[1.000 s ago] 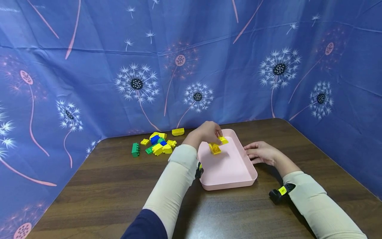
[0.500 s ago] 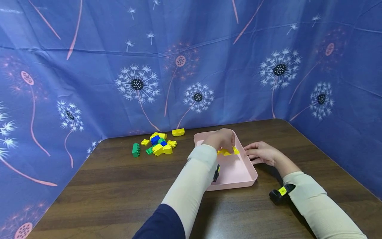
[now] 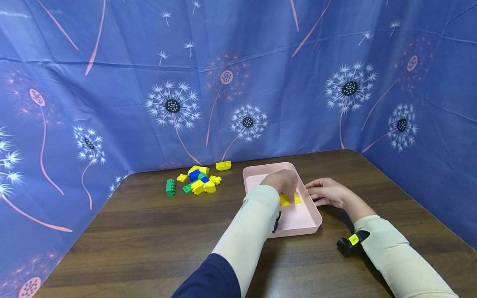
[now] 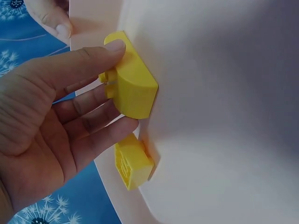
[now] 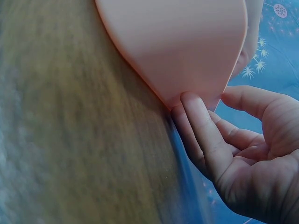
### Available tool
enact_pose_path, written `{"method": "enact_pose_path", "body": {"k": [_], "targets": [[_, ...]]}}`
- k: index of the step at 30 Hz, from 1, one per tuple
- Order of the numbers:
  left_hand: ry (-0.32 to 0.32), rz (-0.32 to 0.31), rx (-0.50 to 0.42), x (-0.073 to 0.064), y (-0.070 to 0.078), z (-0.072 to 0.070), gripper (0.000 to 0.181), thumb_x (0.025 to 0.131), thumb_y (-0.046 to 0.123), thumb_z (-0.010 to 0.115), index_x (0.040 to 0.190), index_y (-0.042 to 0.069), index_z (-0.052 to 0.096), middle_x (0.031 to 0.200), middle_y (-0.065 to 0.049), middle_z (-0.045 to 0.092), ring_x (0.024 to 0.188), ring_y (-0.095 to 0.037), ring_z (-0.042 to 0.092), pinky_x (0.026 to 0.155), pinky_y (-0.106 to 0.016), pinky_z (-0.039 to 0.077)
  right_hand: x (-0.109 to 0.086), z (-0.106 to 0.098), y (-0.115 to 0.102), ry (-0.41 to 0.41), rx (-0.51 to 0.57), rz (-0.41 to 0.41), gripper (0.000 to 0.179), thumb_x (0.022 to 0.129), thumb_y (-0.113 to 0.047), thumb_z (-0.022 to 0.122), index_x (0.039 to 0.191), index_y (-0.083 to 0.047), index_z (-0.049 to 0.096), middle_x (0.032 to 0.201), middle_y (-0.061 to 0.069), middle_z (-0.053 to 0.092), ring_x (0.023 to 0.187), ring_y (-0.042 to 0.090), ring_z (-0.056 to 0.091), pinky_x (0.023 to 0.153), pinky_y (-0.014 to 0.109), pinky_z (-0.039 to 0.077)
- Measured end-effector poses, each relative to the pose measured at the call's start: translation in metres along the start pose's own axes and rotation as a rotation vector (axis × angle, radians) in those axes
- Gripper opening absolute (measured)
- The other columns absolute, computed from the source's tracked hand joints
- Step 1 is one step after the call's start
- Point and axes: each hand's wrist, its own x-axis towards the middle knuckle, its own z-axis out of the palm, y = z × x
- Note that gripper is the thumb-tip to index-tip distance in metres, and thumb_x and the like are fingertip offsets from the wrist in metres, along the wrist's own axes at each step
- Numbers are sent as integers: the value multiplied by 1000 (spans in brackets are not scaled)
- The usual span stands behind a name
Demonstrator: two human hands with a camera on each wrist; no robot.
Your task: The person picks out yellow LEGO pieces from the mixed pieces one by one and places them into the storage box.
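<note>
My left hand (image 3: 285,182) is down inside the pink tray (image 3: 305,219). In the left wrist view it pinches a yellow toy brick (image 4: 135,88) with a rounded side, thumb on top and fingers beneath, close to the tray's wall. A second yellow brick (image 4: 133,163), its hollow underside showing, lies beside it in the tray, just past the fingertips. My right hand (image 3: 329,193) is at the tray's right side. Its fairly straight fingers (image 5: 201,121) touch the outer wall, and the thumb tip meets the rim.
A loose pile of yellow, blue and green bricks (image 3: 197,187) lies left of the tray. A green brick (image 3: 170,188) sits at the pile's left, and a yellow brick (image 3: 223,166) near the back edge. Blue patterned cloth (image 3: 238,82) hangs behind the brown table (image 3: 130,240).
Carrying yellow bricks, my left hand has moved right and lower into the tray, towards its right wall. My right hand has stayed at the tray's side.
</note>
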Motion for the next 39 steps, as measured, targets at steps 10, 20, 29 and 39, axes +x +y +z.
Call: {"method": "enact_pose_path", "body": {"k": [10,20,29,39], "targets": [[-15,-8,0,-2,4,-1,22,74,16,85,77,15,63,74,4,59,67,-13,55,58,-25,45,1,0,0,6,1,8,50,97,-8,55,134,21,35,102,10,68,89,16,68,76,38,57],[60,137,187,-12,3,-15,30,75,21,86,101,15,72,92,8,61,82,-9,55,69,-20,47,1,1,0,15,1,30,53,97,-8,56,135,21,33,105,11,67,91,17,68,78,40,57],[175,255,177,-50,-29,-37,29,78,20,82,103,12,70,95,1,65,84,-10,55,72,-20,45,1,3,-1,21,10,25,53,96,-7,56,135,22,33,104,12,68,89,18,68,77,41,57],[318,175,-1,-109,-85,-32,26,79,15,81,101,11,70,94,-1,68,81,-13,58,76,-25,50,-1,3,-2,30,-7,32,54,96,-9,57,135,20,35,105,11,68,89,19,68,78,42,57]]}}
